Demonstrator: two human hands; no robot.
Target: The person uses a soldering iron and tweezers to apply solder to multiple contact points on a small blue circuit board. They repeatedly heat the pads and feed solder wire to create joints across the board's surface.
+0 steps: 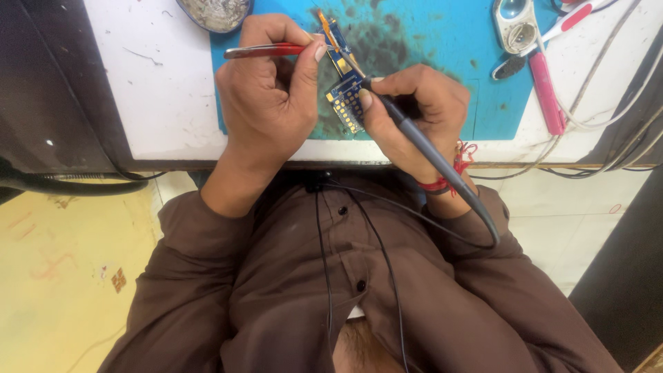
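A small blue circuit board (pixel 345 97) with gold pads lies on a stained blue work mat (pixel 442 41) on a white table. My left hand (pixel 269 97) grips red-handled tweezers (pixel 266 50), whose tips reach toward the board's upper part. My right hand (pixel 414 110) holds a grey soldering iron (pixel 428 152) like a pen, its tip touching the board near the middle. The iron's grey cable loops down past my wrist, which wears a red thread band (pixel 442 181).
A round dish of metal wool (pixel 214 12) sits at the mat's top left. A magnifier-like tool (pixel 516 26), a pink-handled tool (pixel 545 90) and white cables (pixel 608 83) lie at the right. A black hose (pixel 69 183) runs below the table edge at left.
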